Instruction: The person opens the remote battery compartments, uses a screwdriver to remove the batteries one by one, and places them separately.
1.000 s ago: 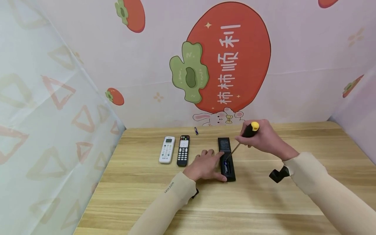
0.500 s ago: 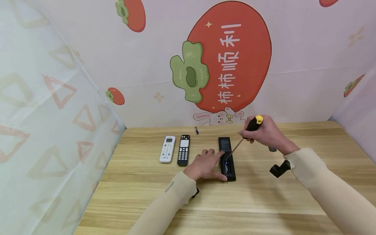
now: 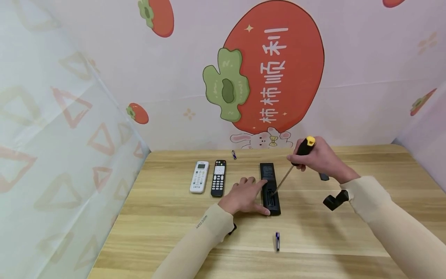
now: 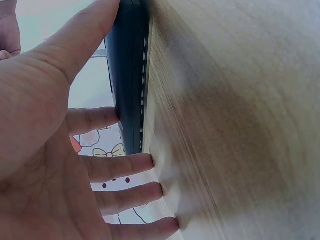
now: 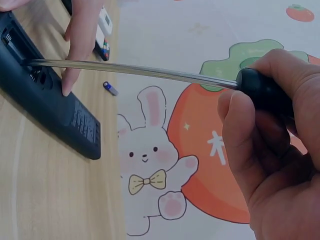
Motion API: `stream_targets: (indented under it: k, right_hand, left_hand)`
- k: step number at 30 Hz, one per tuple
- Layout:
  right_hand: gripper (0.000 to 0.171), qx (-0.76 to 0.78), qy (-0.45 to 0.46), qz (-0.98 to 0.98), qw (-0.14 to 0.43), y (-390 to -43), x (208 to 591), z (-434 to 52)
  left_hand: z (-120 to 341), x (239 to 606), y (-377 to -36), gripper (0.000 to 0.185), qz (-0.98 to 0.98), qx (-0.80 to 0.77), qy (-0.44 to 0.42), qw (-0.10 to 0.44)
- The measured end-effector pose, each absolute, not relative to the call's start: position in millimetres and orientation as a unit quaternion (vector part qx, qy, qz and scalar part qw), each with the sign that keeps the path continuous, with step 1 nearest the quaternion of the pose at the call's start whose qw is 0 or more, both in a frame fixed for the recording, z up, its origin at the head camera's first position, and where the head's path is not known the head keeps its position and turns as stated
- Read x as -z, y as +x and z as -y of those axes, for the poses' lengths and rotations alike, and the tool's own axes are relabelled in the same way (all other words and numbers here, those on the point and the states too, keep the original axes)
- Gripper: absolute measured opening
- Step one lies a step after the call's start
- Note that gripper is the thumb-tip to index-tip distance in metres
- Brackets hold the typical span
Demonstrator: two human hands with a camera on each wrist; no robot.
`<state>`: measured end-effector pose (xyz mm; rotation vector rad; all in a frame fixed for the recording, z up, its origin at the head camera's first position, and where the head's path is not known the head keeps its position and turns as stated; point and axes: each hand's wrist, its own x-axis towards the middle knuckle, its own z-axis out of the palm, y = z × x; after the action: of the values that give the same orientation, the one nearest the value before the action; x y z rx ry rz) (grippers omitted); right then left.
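A black remote control (image 3: 267, 170) lies face down on the table, its battery compartment uncovered. Metal springs (image 5: 36, 75) show inside the compartment in the right wrist view, and no battery is visible there. My left hand (image 3: 242, 195) steadies the remote, thumb and index finger pressing on it while the other straight fingers reach the table beside it. A black-and-yellow screwdriver (image 3: 306, 146) is gripped by its handle in my right hand (image 3: 320, 157). Its long shaft (image 5: 135, 69) slants down, with the tip at the compartment. One blue battery (image 3: 277, 241) lies on the table in front of the remote.
To the left, a white remote (image 3: 199, 177) and a black remote with white buttons (image 3: 218, 179) lie side by side. Another small battery (image 3: 234, 155) is near the back wall. A small dark piece (image 3: 324, 176) shows under the right wrist.
The blue battery has left the remote's compartment and now lies on the table nearer the body. The right hand with the screwdriver has moved slightly right; the left hand stays in place.
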<state>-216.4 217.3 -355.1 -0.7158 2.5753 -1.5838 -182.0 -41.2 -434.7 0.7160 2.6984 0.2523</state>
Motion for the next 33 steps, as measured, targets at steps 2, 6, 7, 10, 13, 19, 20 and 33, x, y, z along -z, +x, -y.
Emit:
stream_targets:
  k: [2,6,7,10,13,19,20,33]
  right_hand:
    - [0.018,0.509,-0.232,-0.829,0.015,-215.7,355.4,-218.0]
    - [0.017,0.507,-0.232,-0.830,0.010,-214.8,355.0,-218.7]
    - [0.017,0.507,-0.231,-0.831,0.008,-214.7,354.7,-218.7]
    - [0.017,0.505,-0.228,-0.832,0.003,-214.4,353.6,-219.0]
    - [0.017,0.506,-0.224,-0.833,0.001,-213.5,353.0,-219.2]
    - [0.019,0.504,-0.203,-0.840,-0.002,-210.9,351.6,-221.4]
    - [0.019,0.505,-0.201,-0.839,-0.002,-210.8,351.3,-222.0]
    - [0.023,0.509,-0.180,-0.842,-0.007,-207.8,342.7,-227.4]
  left_hand:
    - [41.5,434.7,-181.8,0.099,-0.949,-0.089,0.251,0.169]
    - [42.0,434.1,-181.4,0.099,-0.949,-0.089,0.251,0.167]
    - [42.1,433.8,-181.3,0.099,-0.949,-0.089,0.251,0.166]
    - [42.1,433.2,-181.1,0.099,-0.950,-0.090,0.252,0.164]
    - [42.2,432.6,-181.1,0.099,-0.950,-0.092,0.252,0.163]
    - [41.7,432.2,-181.1,0.099,-0.949,-0.096,0.252,0.165]
    - [41.7,432.2,-181.1,0.099,-0.949,-0.096,0.252,0.166]
    - [42.4,431.9,-180.0,0.099,-0.948,-0.094,0.253,0.169]
